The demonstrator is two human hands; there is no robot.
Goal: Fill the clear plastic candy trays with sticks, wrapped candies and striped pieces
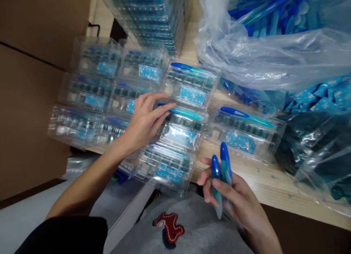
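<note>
Several clear plastic blister trays (183, 127) lie side by side on the wooden table (263, 180), each with dark green squares and a light blue printed card. My left hand (144, 122) rests over one tray, its thumb and fingers at the blue end of a blue-and-teal plastic handle (186, 113) lying in that tray. My right hand (227, 195) is just off the trays' front edge, above the table edge. It grips two more blue-and-teal handles (221, 177) upright, their blue ends up.
A tall stack of clear trays (148, 16) stands at the far side. A clear plastic bag of blue handles (260, 45) lies at the upper right, with a dark bag (309, 151) at the right. Cardboard (30, 100) walls the left side. Below is my grey garment with a red patch (168, 226).
</note>
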